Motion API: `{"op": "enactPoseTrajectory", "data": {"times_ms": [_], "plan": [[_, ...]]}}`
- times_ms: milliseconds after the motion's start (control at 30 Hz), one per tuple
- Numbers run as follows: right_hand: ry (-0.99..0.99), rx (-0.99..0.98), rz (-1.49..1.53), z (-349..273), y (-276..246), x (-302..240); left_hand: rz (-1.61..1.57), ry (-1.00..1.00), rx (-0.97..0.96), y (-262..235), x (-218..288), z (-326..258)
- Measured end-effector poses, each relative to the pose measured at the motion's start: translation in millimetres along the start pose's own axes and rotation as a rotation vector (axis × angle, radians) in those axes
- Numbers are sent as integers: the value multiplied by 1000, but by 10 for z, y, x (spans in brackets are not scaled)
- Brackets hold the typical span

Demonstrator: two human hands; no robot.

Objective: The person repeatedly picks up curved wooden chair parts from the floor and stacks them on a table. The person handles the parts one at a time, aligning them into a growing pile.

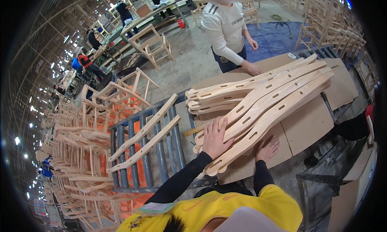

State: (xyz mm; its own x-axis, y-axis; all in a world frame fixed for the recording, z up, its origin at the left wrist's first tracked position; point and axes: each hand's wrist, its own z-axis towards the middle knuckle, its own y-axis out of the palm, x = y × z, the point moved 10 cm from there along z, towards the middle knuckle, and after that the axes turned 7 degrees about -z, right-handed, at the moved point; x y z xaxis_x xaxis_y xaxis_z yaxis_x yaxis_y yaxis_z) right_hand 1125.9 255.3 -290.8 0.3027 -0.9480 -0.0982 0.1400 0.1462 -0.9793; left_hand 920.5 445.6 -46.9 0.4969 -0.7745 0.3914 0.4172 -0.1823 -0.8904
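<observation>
A stack of curved, pale wooden chair posts with slots cut along them lies across a cardboard-covered bench. My left hand rests on the near-left ends of the posts, fingers stretched out and apart. Beside the nearest post, my right hand lies open on the cardboard sheet, with no object in it. On the far side sits a second group of slotted posts, partly hidden by those in front.
Two lone posts lie on the roller conveyor to the left. Across the bench stands a person in a white top, one hand at the posts' far edge. Wooden chair frames crowd the left, and more chairs stand at the far right.
</observation>
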Motion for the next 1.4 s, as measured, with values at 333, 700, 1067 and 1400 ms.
{"op": "enactPoseTrajectory", "data": {"times_ms": [333,700,1067,1400], "plan": [[-6,-10,8,3,18,13,20,-1,3,18,-15,3],[4,4,29,3,-9,10,-3,4,11,-20,6,9],[-2,18,12,2,-31,-1,-3,-5,8,11,-25,-4],[1,2,22,-3,-5,26,-4,-1,-1,9,-5,7]]}}
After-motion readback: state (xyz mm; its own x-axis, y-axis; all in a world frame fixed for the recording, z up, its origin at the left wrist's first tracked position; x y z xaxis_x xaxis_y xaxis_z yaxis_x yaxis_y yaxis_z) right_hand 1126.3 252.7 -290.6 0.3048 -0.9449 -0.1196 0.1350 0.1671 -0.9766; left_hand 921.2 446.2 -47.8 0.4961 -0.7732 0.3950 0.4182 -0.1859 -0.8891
